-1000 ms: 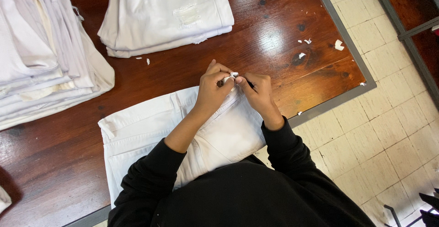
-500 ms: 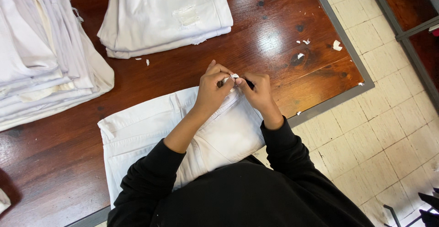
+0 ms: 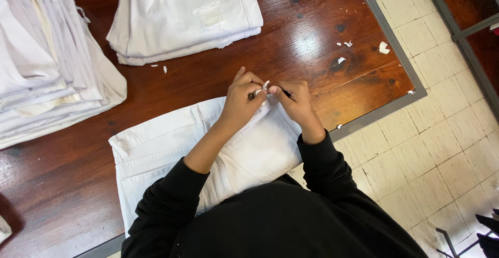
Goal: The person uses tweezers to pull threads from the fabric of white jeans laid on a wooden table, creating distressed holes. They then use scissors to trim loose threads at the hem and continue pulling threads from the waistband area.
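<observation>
both hands pinched together on a tiny white scrap (image 3: 265, 85) at the waistband | left hand (image 3: 241, 98) steadies, right hand (image 3: 295, 101) has a small dark tool | white trousers (image 3: 218, 143) flat at table's (image 3: 322, 34) near edge, folded stacks (image 3: 182, 16) parked at the far side

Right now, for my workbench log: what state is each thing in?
Left hand: pinching a small white scrap at the trousers' edge.
Right hand: pinching the same spot.
Trousers: flat, under both hands.
Folded pile: stacked, untouched.
Left stack: piled, untouched.
Table: scattered with white scraps.
</observation>
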